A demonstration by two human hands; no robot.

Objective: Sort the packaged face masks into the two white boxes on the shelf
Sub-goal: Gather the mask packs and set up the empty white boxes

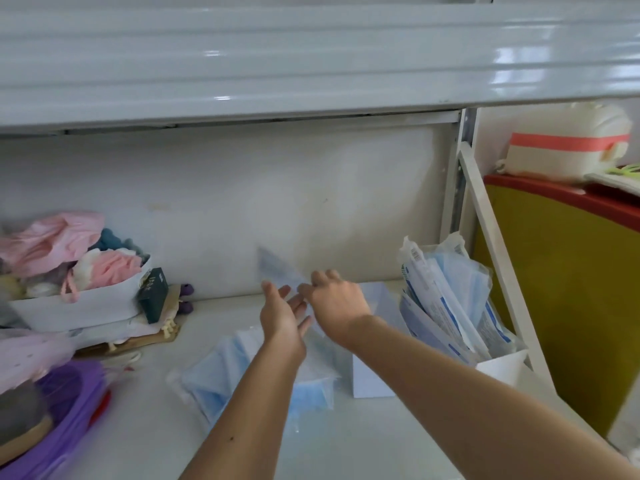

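White metal shelf (346, 445), pale wall behind, upper shelf board across the top of view. Both forearms reach in from below toward the middle of the shelf. Right hand (337, 303) is raised, fingers curled, pinching the lower edge of a blurred blue packaged mask (277, 271) that tilts up and to the left against the wall. Left hand (282, 315) is just beside it, palm turned toward the right hand, fingers straight and slightly spread; whether the fingertips touch the mask cannot be told through the blur. Loose pile of blue masks (221, 368) lies flat on the shelf under the left forearm. Just right of the pile stands a white box (372, 375), its inside mostly hidden by the right forearm. Second white box (502, 367) stands at the shelf's right end, packed with upright packaged masks (446, 292) leaning right. Far left: a white bin (79, 306) of pink and white soft items, a dark green carton (154, 294) beside it, a purple basket (69, 403) nearer the front edge.
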